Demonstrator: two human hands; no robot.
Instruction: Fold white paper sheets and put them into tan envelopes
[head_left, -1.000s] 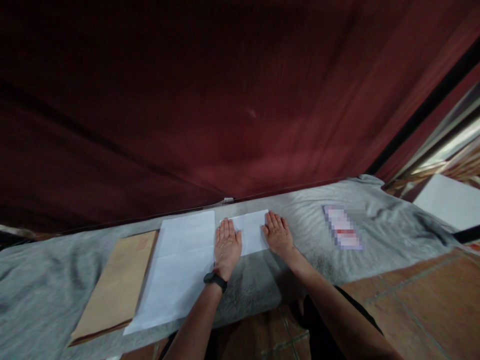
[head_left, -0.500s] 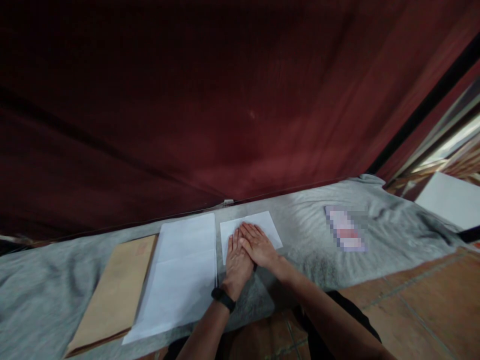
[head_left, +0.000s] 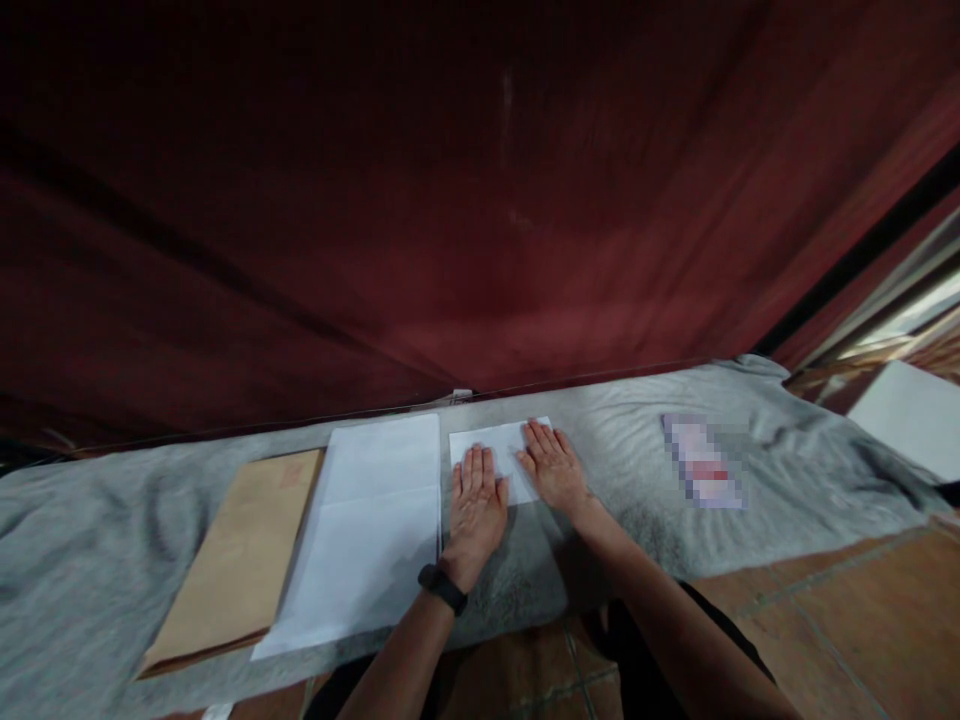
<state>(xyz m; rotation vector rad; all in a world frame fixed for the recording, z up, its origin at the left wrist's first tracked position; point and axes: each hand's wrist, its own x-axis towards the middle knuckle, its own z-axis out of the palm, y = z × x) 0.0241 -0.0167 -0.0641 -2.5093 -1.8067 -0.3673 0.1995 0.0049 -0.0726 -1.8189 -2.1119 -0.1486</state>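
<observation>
Just parted, the left hand (head_left: 478, 508) and right hand (head_left: 556, 468) are pressing, fingers straight, grasping nothing, apparently smoothing the small paper (head_left: 506, 448).

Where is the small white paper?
Low centre in the head view: the small white paper lies on gray cloth, partly under the left hand and right hand, just right of the larger white paper.

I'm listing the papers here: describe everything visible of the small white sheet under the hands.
The small white sheet looks like plain paper with straight edges. It lies flat on the grey cloth, right of the larger white paper. The left hand and right hand rest on it, palms down, hiding parts.
</observation>
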